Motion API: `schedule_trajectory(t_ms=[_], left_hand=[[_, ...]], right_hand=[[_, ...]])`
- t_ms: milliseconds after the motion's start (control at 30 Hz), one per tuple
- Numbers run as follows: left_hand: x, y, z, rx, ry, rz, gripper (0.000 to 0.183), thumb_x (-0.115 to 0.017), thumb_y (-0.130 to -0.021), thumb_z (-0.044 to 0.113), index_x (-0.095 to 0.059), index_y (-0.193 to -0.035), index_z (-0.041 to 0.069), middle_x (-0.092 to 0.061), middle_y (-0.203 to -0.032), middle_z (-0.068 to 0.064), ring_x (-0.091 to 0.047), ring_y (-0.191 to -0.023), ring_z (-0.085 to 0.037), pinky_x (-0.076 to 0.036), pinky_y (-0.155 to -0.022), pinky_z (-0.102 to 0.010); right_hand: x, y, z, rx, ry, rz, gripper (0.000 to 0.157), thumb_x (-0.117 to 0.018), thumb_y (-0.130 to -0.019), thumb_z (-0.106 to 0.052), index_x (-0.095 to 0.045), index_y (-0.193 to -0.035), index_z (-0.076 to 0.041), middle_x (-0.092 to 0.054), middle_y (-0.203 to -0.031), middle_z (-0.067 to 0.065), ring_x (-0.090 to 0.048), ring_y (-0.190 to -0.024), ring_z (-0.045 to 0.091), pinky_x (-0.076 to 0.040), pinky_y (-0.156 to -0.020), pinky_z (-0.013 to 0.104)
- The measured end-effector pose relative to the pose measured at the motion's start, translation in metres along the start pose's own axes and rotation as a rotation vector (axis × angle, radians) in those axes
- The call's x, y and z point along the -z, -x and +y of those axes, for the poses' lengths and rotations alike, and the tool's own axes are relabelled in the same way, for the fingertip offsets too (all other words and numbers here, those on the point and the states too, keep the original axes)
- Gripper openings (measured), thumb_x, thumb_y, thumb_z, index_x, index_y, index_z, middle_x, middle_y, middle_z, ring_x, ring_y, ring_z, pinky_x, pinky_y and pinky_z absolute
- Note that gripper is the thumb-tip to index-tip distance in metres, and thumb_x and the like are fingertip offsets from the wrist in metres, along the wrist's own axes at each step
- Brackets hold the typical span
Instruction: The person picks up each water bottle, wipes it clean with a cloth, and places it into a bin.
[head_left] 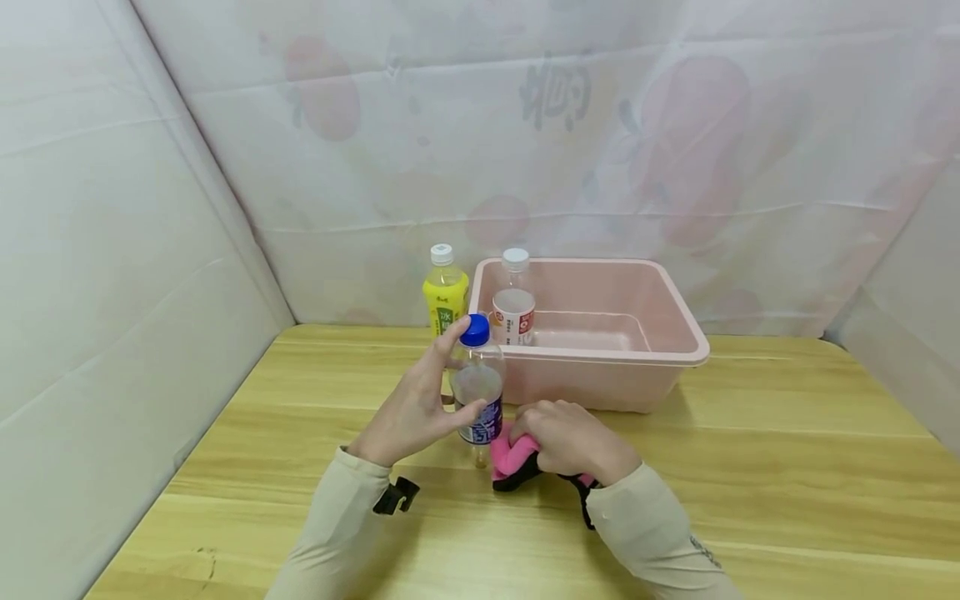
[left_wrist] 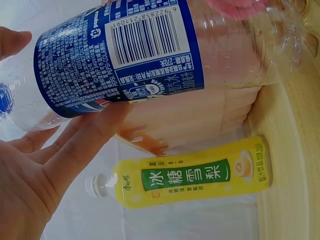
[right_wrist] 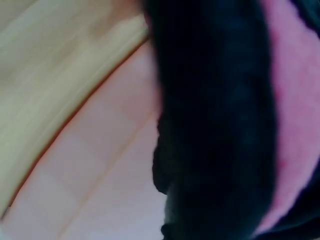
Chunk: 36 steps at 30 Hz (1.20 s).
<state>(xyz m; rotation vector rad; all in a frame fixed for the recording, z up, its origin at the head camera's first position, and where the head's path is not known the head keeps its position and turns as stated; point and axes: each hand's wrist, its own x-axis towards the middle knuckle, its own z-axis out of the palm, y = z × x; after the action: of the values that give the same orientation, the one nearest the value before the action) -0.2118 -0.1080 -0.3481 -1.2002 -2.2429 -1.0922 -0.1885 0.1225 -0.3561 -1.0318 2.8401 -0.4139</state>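
Note:
My left hand (head_left: 412, 408) grips a clear plastic bottle (head_left: 478, 382) with a blue cap and a blue printed label, fingers on one side and thumb on the other. The bottle stands roughly upright in front of the pink tub. In the left wrist view its barcode (left_wrist: 145, 37) faces the camera. My right hand (head_left: 567, 437) holds a bunched pink and black cloth (head_left: 512, 454) beside the bottle's lower part. Close up in the right wrist view, the cloth's black side (right_wrist: 215, 120) hides most of the fingers.
Behind the bottle is a pink plastic tub (head_left: 592, 379), with a white-capped clear bottle (head_left: 514, 312) standing inside at its left end. A yellow drink bottle (head_left: 444, 296) stands left of the tub. Wooden tabletop (head_left: 787, 467) extends to both sides; pale fabric walls (head_left: 420, 125) enclose it.

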Motion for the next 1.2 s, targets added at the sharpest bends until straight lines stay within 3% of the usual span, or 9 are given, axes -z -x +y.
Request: schedule_trajectory(t_ms=[100, 200, 433, 633, 800, 1033, 1200], left_hand=[[0.0, 0.001, 0.0, -0.006, -0.015, 0.003, 0.097, -0.081, -0.084, 0.003, -0.017, -0.156, 0.011, -0.056, -0.125, -0.022, -0.062, -0.104, -0.031, -0.059, -0.06, -0.025], [0.0, 0.002, 0.0, -0.006, -0.016, 0.003, 0.097, -0.081, -0.084, 0.003, -0.016, -0.156, 0.01, -0.057, -0.121, -0.02, -0.063, -0.103, -0.031, -0.059, -0.061, -0.025], [0.002, 0.0, 0.0, -0.009, 0.013, -0.009, 0.096, -0.081, -0.085, 0.004, -0.017, -0.156, 0.011, -0.055, -0.125, -0.021, -0.062, -0.103, -0.03, -0.06, -0.06, -0.027], [0.003, 0.0, 0.0, 0.009, 0.043, -0.034, 0.097, -0.08, -0.086, 0.002, -0.015, -0.157, 0.011, -0.053, -0.128, -0.024, -0.063, -0.107, -0.032, -0.059, -0.063, -0.022], [0.004, 0.001, 0.0, 0.031, 0.076, -0.047, 0.099, -0.078, -0.086, -0.002, -0.013, -0.158, 0.013, -0.049, -0.137, -0.026, -0.063, -0.11, -0.035, -0.062, -0.063, -0.03], [0.003, -0.001, 0.001, 0.003, 0.06, -0.049, 0.099, -0.078, -0.086, -0.001, -0.013, -0.158, 0.014, -0.049, -0.136, -0.022, -0.064, -0.108, -0.032, -0.059, -0.063, -0.021], [0.003, -0.001, 0.001, 0.009, 0.05, -0.049, 0.099, -0.08, -0.085, -0.001, -0.014, -0.157, 0.014, -0.049, -0.137, -0.022, -0.063, -0.109, -0.031, -0.058, -0.063, -0.019]], right_hand=[[0.003, 0.001, 0.0, 0.03, 0.012, 0.04, 0.039, -0.071, -0.069, 0.017, -0.079, -0.09, -0.015, -0.065, -0.086, -0.006, -0.058, -0.073, 0.013, -0.052, -0.063, 0.031], [0.009, 0.003, 0.0, 0.079, 0.04, 0.134, 0.038, -0.073, -0.069, 0.014, -0.08, -0.093, -0.015, -0.065, -0.09, -0.004, -0.059, -0.074, 0.013, -0.054, -0.064, 0.033], [0.023, 0.008, -0.002, 0.222, 0.026, 0.492, 0.043, -0.072, -0.069, 0.016, -0.078, -0.103, -0.01, -0.069, -0.107, 0.002, -0.067, -0.093, 0.022, -0.059, -0.08, 0.042], [0.032, 0.01, -0.001, 0.328, -0.005, 0.752, 0.057, -0.065, -0.063, 0.024, -0.075, -0.111, -0.006, -0.068, -0.114, 0.013, -0.069, -0.098, 0.031, -0.06, -0.079, 0.045], [0.034, 0.01, -0.002, 0.347, -0.018, 0.868, 0.058, -0.062, -0.062, 0.024, -0.074, -0.111, -0.004, -0.067, -0.118, 0.018, -0.068, -0.1, 0.038, -0.059, -0.082, 0.051], [0.038, 0.011, -0.01, 0.374, -0.166, 0.991, 0.056, -0.069, -0.066, 0.025, -0.072, -0.115, -0.001, -0.064, -0.124, 0.021, -0.064, -0.11, 0.039, -0.043, -0.105, 0.021], [0.041, 0.01, -0.014, 0.39, -0.247, 1.014, 0.055, -0.07, -0.066, 0.025, -0.071, -0.115, 0.0, -0.064, -0.124, 0.022, -0.063, -0.111, 0.037, -0.046, -0.103, 0.025]])
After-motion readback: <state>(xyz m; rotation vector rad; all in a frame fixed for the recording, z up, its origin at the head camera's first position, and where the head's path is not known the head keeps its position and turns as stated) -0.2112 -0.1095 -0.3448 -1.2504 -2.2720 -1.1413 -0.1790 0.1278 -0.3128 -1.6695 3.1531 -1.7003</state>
